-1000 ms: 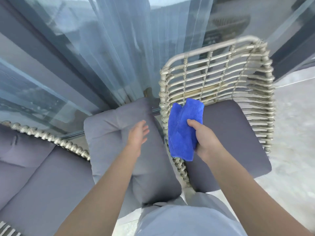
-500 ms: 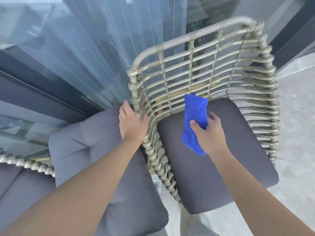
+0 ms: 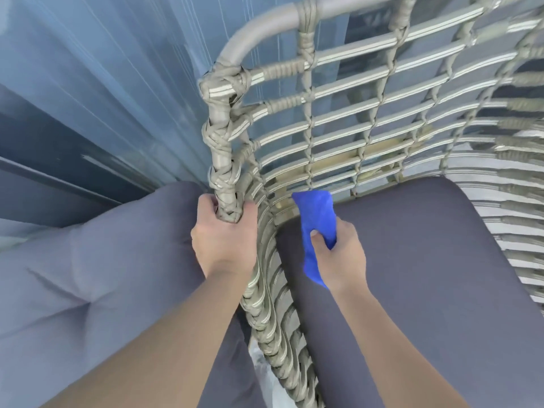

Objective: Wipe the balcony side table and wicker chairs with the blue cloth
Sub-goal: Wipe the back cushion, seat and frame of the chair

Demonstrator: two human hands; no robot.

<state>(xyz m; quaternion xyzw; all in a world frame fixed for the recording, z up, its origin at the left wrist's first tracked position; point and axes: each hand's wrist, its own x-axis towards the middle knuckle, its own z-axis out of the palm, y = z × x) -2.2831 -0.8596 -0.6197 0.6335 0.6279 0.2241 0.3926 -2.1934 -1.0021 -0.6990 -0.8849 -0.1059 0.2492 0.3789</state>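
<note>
You had one wicker chair (image 3: 347,122) before you, with one dark seat cushion (image 3: 426,275) on it and one paler cushion (image 3: 97,278) beside it. You had one blue cloth (image 3: 318,219) and two hands: left hand (image 3: 222,240), right hand (image 3: 343,254)

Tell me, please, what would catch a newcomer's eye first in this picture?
Most striking is the bright blue cloth, bunched in the right hand just above the dark grey seat cushion, near the back corner of the wicker chair. Next comes the left hand, gripping the chair's wrapped frame post, with a paler grey cushion lying to its left.
</note>
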